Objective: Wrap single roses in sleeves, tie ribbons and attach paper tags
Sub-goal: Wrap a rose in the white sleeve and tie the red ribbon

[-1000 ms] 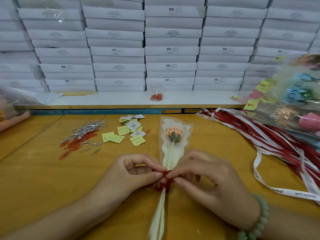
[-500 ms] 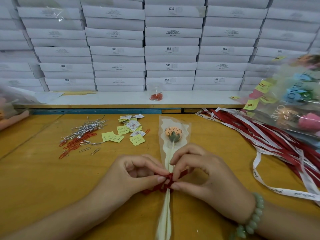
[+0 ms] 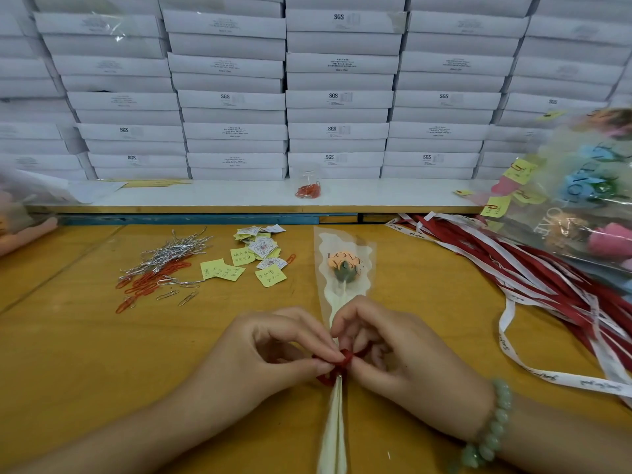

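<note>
A single orange rose in a clear sleeve (image 3: 343, 268) printed "LOVE YOU" lies lengthwise on the wooden table, head away from me. A red ribbon (image 3: 337, 369) is wound round the sleeve's narrow neck. My left hand (image 3: 273, 354) pinches the ribbon from the left between thumb and forefinger. My right hand (image 3: 393, 350) pinches it from the right, fingers curled over the stem. Yellow and white paper tags (image 3: 254, 256) lie scattered to the upper left of the rose.
Silver and orange paper clips (image 3: 154, 271) lie left of the tags. Red and white ribbons (image 3: 547, 289) pile on the right, beside wrapped roses (image 3: 588, 206). A jar of clips (image 3: 308, 186) stands on the white shelf, with stacked white boxes (image 3: 338, 97) behind.
My right hand has shifted along the stem, first toward the rose head, then back over the knot. Both hands have drawn the red ribbon into a tighter bunch at the neck.
</note>
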`<action>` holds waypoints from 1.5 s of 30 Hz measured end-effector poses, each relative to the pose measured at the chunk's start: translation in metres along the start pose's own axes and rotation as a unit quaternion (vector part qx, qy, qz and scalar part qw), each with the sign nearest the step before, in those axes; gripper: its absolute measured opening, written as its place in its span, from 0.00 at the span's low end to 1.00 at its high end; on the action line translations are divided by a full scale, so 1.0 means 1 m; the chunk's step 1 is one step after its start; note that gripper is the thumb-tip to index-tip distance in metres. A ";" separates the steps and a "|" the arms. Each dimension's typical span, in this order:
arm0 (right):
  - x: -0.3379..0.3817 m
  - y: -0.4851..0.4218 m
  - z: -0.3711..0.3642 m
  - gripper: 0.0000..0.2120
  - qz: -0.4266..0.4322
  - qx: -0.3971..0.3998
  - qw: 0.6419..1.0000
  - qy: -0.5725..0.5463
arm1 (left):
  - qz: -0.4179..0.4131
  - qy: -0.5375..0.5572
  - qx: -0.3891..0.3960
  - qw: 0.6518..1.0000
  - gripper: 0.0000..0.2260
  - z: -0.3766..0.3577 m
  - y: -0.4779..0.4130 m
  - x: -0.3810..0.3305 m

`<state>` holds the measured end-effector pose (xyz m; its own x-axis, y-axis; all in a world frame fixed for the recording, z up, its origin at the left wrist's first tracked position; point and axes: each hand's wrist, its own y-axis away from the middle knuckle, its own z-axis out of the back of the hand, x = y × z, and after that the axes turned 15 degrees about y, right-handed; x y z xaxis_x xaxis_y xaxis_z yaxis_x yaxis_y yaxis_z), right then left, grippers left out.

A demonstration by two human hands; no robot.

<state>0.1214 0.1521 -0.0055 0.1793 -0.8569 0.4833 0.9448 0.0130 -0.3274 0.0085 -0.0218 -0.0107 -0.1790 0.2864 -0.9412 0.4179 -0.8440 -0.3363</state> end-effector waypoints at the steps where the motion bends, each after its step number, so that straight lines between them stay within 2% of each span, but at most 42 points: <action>1: 0.000 -0.001 0.000 0.11 0.004 0.002 1.000 0.015 | 0.001 -0.001 0.004 1.000 0.05 0.000 0.000 0.000; 5: 0.001 -0.002 0.000 0.06 0.027 0.012 0.996 0.081 | 0.002 -0.012 0.012 1.000 0.05 0.000 0.002 0.001; 11: 0.001 -0.002 0.001 0.05 0.010 0.013 0.997 0.076 | -0.002 -0.047 0.012 0.999 0.05 0.000 0.001 -0.001; 19: -0.001 -0.001 0.000 0.08 0.005 0.015 1.000 0.021 | 0.004 -0.059 0.011 0.998 0.04 -0.002 0.003 -0.002; 26: -0.001 0.000 0.001 0.09 0.005 0.019 1.000 -0.004 | 0.012 -0.070 0.000 0.998 0.09 -0.004 0.003 -0.005; 33: -0.001 0.001 0.003 0.11 -0.029 0.040 0.992 -0.120 | 0.004 -0.103 -0.031 0.994 0.15 -0.005 0.002 -0.005; 35: -0.003 0.001 0.004 0.08 -0.038 0.040 0.986 -0.155 | 0.003 -0.112 -0.040 0.993 0.14 -0.005 0.001 -0.006; 38: -0.005 0.000 0.005 0.01 -0.061 0.016 0.980 -0.188 | 0.006 -0.110 -0.038 0.993 0.13 -0.005 0.001 -0.008; 41: -0.008 -0.003 0.004 0.01 -0.074 -0.013 0.976 -0.206 | 0.011 -0.108 -0.030 0.994 0.12 -0.005 0.002 -0.009; 45: -0.013 -0.003 0.003 0.06 -0.077 -0.031 0.975 -0.206 | 0.015 -0.107 -0.030 0.994 0.10 -0.005 0.001 -0.009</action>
<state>0.1169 0.1642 -0.0085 0.1441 -0.5667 0.8112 0.9528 -0.1420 -0.2685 0.0147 -0.0233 -0.0031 -0.3484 0.1525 -0.9249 0.4769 -0.8206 -0.3150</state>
